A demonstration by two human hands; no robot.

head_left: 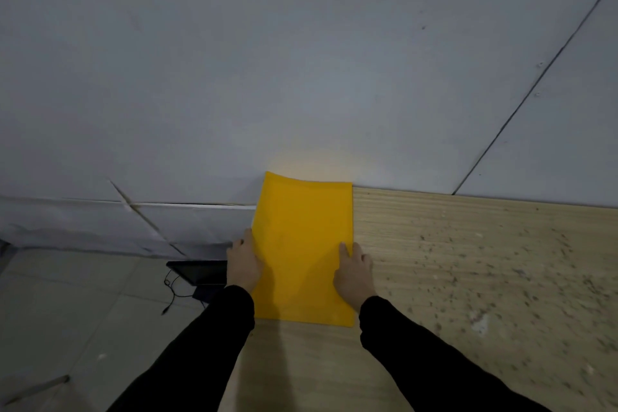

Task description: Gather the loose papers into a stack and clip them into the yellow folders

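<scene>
Grip on both edges of yellow folder (301, 244)

Right hand (354, 274) lies spread, forefinger pressing one edge; left hand (244, 264) hugs the opposite edge, fingers hidden, hold unclear. Between them, on the wooden table (468, 261): plain thin sheet, likely light, slick, bendy, best taken by both edges. Beyond the fingertips (342, 247) it curls up the wall (301, 77)

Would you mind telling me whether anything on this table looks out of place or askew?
The far end of the yellow folder curls up against the grey wall instead of lying flat. The wooden table to its right is strewn with dark specks. No loose papers are in view.
</scene>
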